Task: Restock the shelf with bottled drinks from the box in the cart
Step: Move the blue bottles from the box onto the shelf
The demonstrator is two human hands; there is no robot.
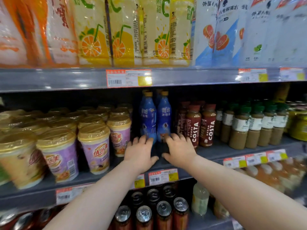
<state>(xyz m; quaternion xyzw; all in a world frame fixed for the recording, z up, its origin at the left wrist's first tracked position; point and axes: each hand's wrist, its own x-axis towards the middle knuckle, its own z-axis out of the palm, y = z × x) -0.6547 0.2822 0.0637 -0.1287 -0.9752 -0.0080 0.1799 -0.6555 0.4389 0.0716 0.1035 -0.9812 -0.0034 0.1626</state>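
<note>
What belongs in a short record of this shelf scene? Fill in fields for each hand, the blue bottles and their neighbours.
Left hand: fingers touch the base of the left blue bottle
Right hand: fingers touch the base of the right blue bottle
Bottle pose: both upright, side by side on the middle shelf
To their left: purple cups
To their right: Costa bottles

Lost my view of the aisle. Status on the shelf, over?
Both open: left hand, right hand, fingertips against bases of two blue bottles. Bottles upright on middle shelf. Costa bottles close right, purple cups left.
</note>
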